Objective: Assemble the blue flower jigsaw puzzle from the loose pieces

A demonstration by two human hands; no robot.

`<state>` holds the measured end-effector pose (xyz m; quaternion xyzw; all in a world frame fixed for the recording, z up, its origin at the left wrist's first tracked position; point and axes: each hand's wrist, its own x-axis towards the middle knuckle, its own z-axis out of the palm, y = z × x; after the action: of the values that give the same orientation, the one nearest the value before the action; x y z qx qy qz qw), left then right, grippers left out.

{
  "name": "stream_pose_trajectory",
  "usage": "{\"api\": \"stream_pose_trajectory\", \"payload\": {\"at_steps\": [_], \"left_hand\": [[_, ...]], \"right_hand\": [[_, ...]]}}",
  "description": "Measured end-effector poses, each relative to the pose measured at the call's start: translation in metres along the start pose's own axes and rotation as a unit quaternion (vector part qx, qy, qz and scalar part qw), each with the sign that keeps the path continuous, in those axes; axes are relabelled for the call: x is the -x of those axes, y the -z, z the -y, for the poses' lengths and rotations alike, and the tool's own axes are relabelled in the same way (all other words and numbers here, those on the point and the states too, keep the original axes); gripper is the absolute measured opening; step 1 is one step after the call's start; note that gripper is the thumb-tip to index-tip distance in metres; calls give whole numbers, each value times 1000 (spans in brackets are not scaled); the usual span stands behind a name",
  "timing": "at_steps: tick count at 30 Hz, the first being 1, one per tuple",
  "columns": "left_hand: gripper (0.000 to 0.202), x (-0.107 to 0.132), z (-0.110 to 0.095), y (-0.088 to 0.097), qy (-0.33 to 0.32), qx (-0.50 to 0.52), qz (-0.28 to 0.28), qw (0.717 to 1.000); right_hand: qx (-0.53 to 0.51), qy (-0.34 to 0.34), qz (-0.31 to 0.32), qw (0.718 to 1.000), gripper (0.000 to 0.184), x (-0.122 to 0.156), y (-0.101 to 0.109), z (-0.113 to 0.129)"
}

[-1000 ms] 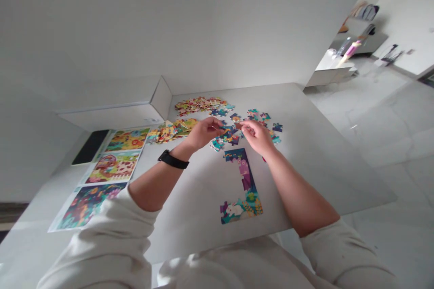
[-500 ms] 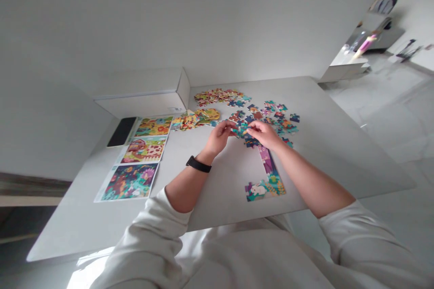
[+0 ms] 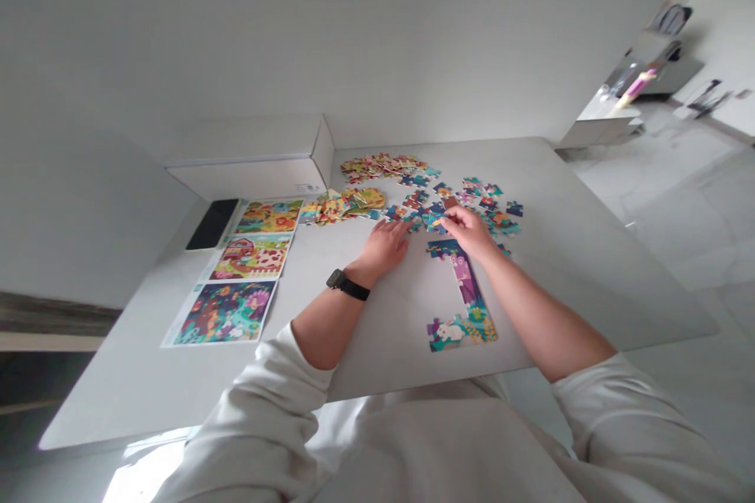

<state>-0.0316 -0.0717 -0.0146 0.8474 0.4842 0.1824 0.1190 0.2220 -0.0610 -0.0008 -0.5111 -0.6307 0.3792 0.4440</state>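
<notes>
My right hand (image 3: 470, 233) pinches a teal jigsaw puzzle piece (image 3: 433, 221) at the near side of the loose dark-toned pieces (image 3: 416, 200). Palm down on the table, my left hand (image 3: 386, 246) lies flat with its fingers stretched towards those pieces, holding nothing that I can see. A joined strip of puzzle (image 3: 465, 283) runs down below my right hand. It bends left at the top and bottom, and a white rabbit (image 3: 451, 332) shows in its lower part.
Three printed pictures (image 3: 234, 313) lie in a column at the left, beside a black phone (image 3: 213, 224). A white box (image 3: 253, 177) stands behind them against the wall. Yellow pieces (image 3: 342, 206) and red-yellow pieces (image 3: 383, 167) form two piles at the back of the table (image 3: 354, 361).
My left hand has lowered from a raised, curled pose to lie flat on the table. My right hand, still pinching the teal piece, has shifted slightly right, away from the left hand.
</notes>
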Motion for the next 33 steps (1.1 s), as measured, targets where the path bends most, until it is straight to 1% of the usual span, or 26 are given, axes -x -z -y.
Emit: {"api": "stream_pose_trajectory", "payload": {"at_steps": [2, 4, 6, 9, 12, 15, 18, 21, 22, 24, 28, 30, 33], "left_hand": [[53, 1, 0, 1, 25, -14, -6, 1000], [51, 1, 0, 3, 27, -8, -28, 999], [48, 3, -2, 6, -4, 22, -63, 998], [48, 6, -9, 8, -78, 78, -107, 988], [47, 9, -17, 7, -122, 98, -124, 980], [36, 10, -20, 6, -137, 91, -111, 980], [32, 9, -19, 7, -146, 80, -108, 980], [31, 9, -17, 8, -155, 72, -113, 979], [32, 9, -16, 8, -153, 66, -106, 980], [32, 9, -15, 9, -147, 51, -76, 985], [29, 12, -17, 9, -127, 23, -1, 992], [27, 13, -18, 10, -118, 17, 11, 993], [27, 13, -20, 11, -111, 21, 11, 994]], "right_hand": [[-9, -1, 10, 1000, 47, 0, 0, 2], [-9, -7, 19, 1000, 47, 0, -1, 3], [4, -9, 33, 999, 45, 1, -1, 3], [22, 6, 72, 997, 37, 4, -4, 3], [15, 14, 105, 994, 31, 8, -8, 3], [5, 6, 122, 992, 29, 11, -12, 2], [4, 2, 130, 991, 28, 10, -12, -1], [25, 12, 103, 994, 27, 6, -7, -5], [35, 15, 86, 996, 27, 4, -5, -7], [47, 16, 56, 997, 26, 1, 0, -10], [56, 13, 46, 997, 25, -2, 4, -14], [68, 16, 49, 996, 22, -1, 3, -14], [79, 13, 54, 995, 15, 2, 0, -12]]}}
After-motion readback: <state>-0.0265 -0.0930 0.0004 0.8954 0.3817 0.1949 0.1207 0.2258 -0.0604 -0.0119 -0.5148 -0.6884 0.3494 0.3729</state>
